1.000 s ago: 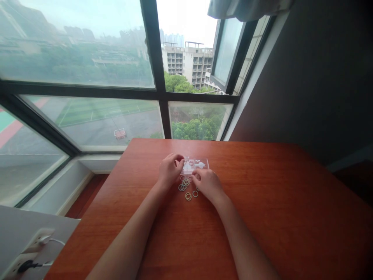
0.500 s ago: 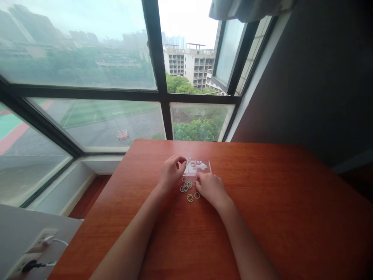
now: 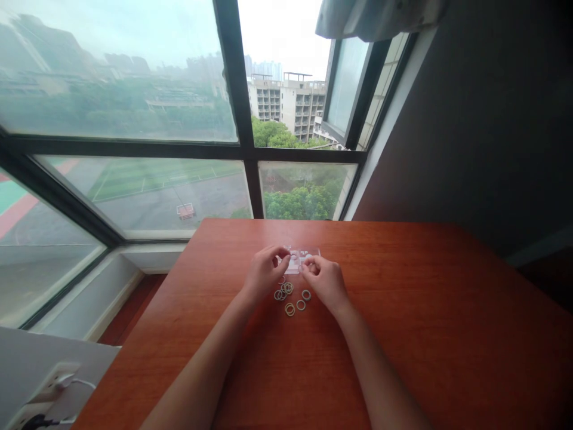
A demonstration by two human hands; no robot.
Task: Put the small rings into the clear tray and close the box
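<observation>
A clear plastic piece with white markings [image 3: 293, 266] lies on the table beyond and between my hands, partly covered by them. My left hand [image 3: 265, 272] is at its left edge, thumb and fingertips closed in a pinch; whatever they hold is too small to make out. Over the right part of the plastic, my right hand [image 3: 326, 282] pinches a small pale ring at its fingertips. Nearer to me lie several pale green rings, some overlapping in a cluster [image 3: 283, 291]. Apart from these are a pair of overlapping rings [image 3: 289, 309], a single ring [image 3: 301, 305] and a thicker-looking ring [image 3: 306, 295].
The reddish-brown wooden table [image 3: 403, 322] spreads to both sides. Beyond its far edge stands a dark-framed window [image 3: 250, 152]. A wall socket with plugs [image 3: 58, 382] is at the lower left, below table height.
My right hand has lifted away from the rings and moved forward to the plastic with a ring. My left hand remains by the plastic's left edge. The view has shifted slightly.
</observation>
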